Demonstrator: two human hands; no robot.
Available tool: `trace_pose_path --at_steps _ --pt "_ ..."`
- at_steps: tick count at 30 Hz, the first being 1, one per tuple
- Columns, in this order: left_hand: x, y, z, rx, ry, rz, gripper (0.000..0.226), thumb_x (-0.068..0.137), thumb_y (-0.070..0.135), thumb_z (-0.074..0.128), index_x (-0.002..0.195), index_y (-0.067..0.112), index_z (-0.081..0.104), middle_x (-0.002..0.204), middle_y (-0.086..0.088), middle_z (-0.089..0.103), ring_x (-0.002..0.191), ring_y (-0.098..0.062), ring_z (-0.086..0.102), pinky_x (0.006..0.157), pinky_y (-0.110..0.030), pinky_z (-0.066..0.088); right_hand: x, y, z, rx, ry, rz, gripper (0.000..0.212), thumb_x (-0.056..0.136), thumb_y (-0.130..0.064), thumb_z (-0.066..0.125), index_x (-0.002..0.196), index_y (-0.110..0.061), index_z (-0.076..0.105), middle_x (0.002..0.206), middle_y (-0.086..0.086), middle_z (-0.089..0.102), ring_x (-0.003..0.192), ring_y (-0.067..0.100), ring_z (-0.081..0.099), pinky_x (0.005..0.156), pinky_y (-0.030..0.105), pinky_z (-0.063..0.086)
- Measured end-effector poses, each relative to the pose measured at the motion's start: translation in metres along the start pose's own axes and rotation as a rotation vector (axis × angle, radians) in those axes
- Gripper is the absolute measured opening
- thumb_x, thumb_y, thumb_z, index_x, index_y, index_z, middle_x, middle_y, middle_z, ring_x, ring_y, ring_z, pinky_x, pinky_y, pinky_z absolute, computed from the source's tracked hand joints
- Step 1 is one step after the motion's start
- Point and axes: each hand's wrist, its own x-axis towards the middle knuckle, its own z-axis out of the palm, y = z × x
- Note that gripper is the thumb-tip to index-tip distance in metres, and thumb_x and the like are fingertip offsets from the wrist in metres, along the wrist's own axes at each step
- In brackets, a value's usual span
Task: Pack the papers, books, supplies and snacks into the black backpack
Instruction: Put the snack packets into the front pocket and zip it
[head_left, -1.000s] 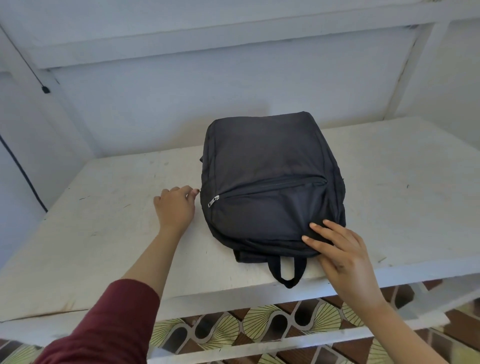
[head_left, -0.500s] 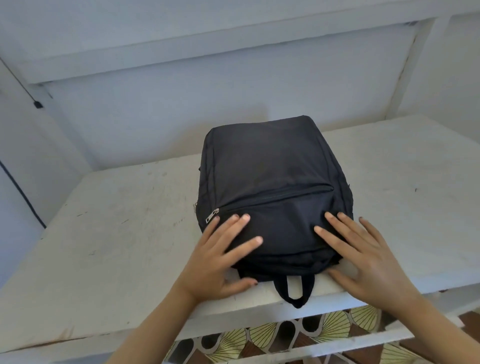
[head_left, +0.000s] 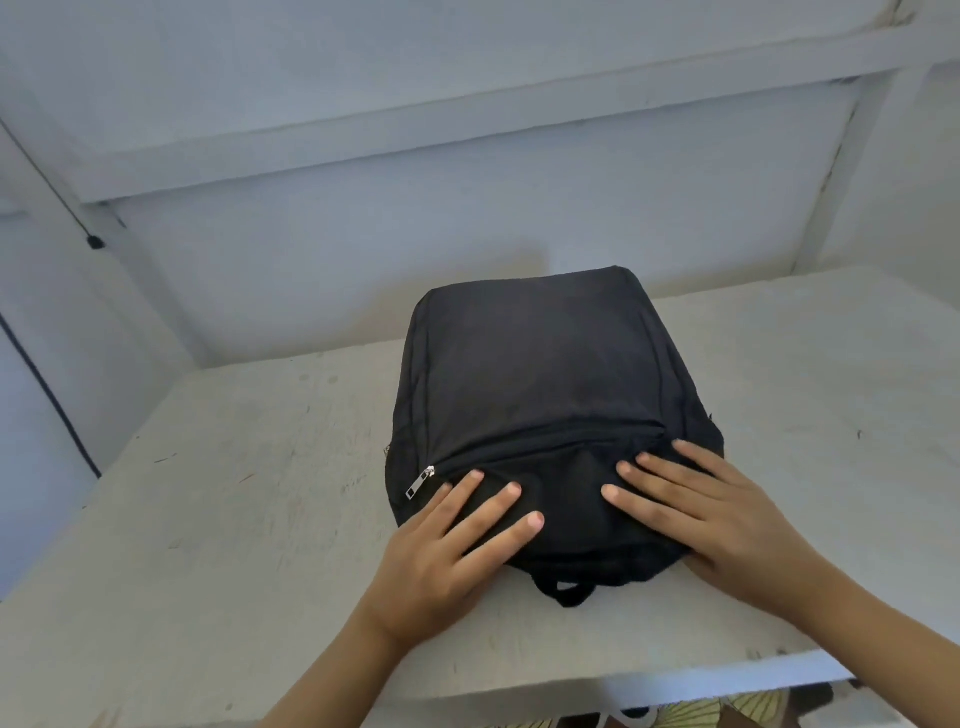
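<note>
Lying flat at the near edge of the white table (head_left: 234, 519), the black backpack (head_left: 540, 374) looked zipped, its zipper pull (head_left: 420, 482) at the left. The left hand (head_left: 452, 551) and right hand (head_left: 717, 525) pressed its near end with straight, spread fingers, probably to settle the load.

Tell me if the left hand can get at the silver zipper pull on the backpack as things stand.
Probably yes. The left hand rests flat on the backpack just beside the zipper pull, with only bare fabric between; the right hand lies well clear.
</note>
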Motion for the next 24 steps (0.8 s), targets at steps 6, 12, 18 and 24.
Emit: trace_pose_path --at_steps 6,12,18,24 --pt "0.023 -0.013 -0.012 -0.008 0.023 -0.058 0.075 0.073 -0.007 0.065 0.136 0.023 0.038 0.116 -0.003 0.067 0.11 -0.024 0.062 0.074 -0.034 0.058 0.036 0.021 -0.017 0.028 0.108 -0.097 0.05 0.096 0.002 0.017 0.133 -0.017 0.046 0.101 0.007 0.069 0.085 0.025 0.063 0.083 0.027 0.045" --pt "0.105 -0.05 -0.055 0.091 0.263 -0.059 0.047 0.087 -0.004 0.056 0.127 0.021 0.051 0.104 -0.007 0.071 0.091 -0.021 0.069 0.066 -0.031 0.057 0.102 0.063 -0.082 -0.041 0.222 -0.21 0.053 0.087 0.011 0.034 0.131 -0.015 0.046 0.094 0.011 0.067 0.065 0.03 0.054 0.057 0.033 0.043" --pt "0.186 -0.094 -0.086 0.2 0.503 -0.046 0.047 0.087 -0.002 0.06 0.127 0.021 0.05 0.093 -0.003 0.072 0.074 -0.012 0.062 0.054 -0.027 0.05 0.162 0.108 -0.131 -0.132 0.464 -0.282 0.053 0.083 0.016 0.049 0.127 -0.013 0.056 0.085 0.014 0.067 0.058 0.03 0.051 0.054 0.032 0.041" --pt "0.256 -0.145 -0.078 0.144 0.449 -0.275 0.045 0.088 0.015 0.061 0.13 0.03 0.053 0.085 0.01 0.067 0.07 -0.004 0.053 0.054 -0.029 0.047 0.225 0.158 -0.142 0.056 0.471 0.087 0.056 0.084 -0.004 0.054 0.136 -0.026 0.047 0.089 0.006 0.069 0.079 0.024 0.06 0.072 0.028 0.043"
